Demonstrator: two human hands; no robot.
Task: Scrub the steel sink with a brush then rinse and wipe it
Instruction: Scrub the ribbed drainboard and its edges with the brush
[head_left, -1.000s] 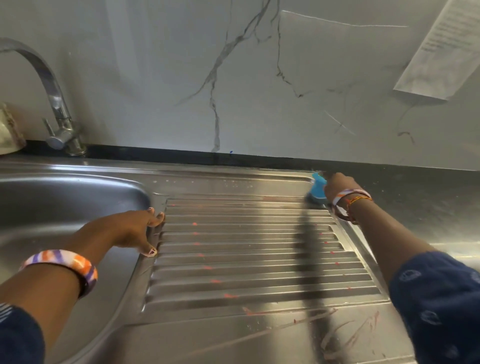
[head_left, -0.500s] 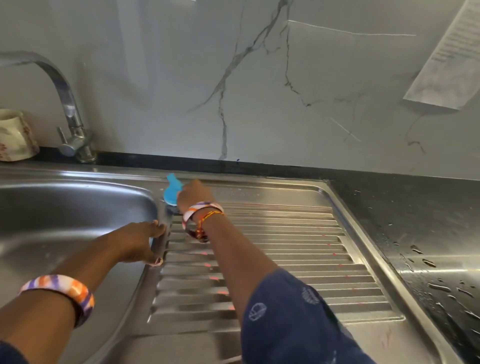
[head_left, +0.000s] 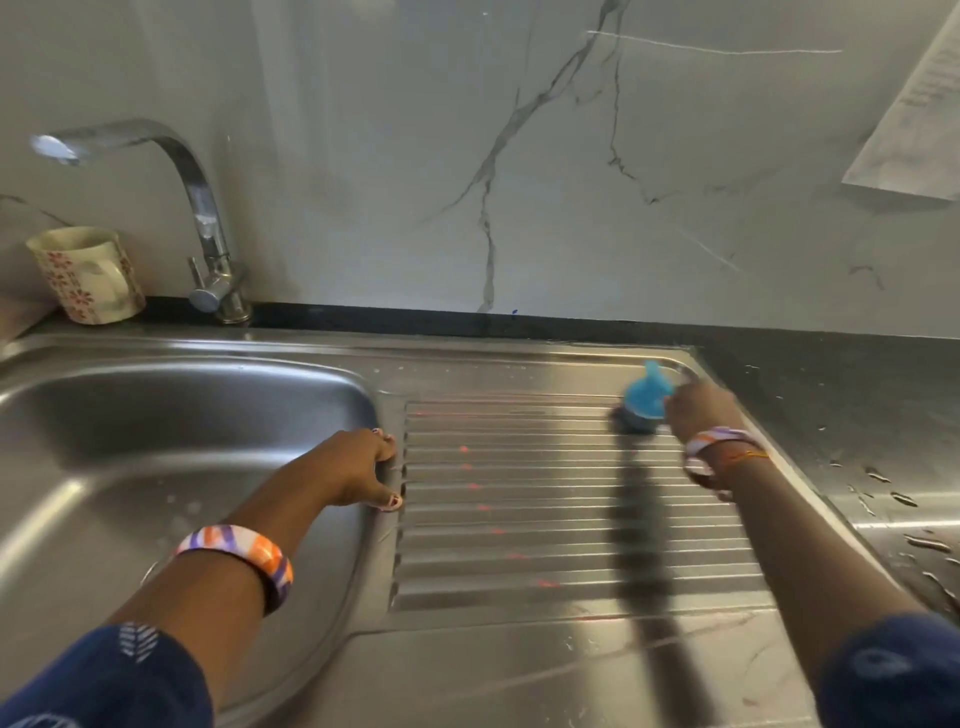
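step: scrubbing | right hand (head_left: 698, 410) grips blue brush (head_left: 645, 399) on drainboard (head_left: 519, 519) | left hand (head_left: 358, 467) flat on sink (head_left: 156, 415) edge | next: scrub the bowl

The ribbed steel draining board (head_left: 545, 519) lies open between the hands. A curved chrome tap (head_left: 208, 244) and a floral ceramic mug (head_left: 85, 275) crowd the back-left corner, seemingly apart.

Backsplash wall (head_left: 363, 156): pale marble-look panels, dark grey veining. Paper sheet (head_left: 914, 114) fixed at upper right. Dark countertop (head_left: 831, 395) along wall base, water droplets at right. Floral mug (head_left: 85, 275) at far left.
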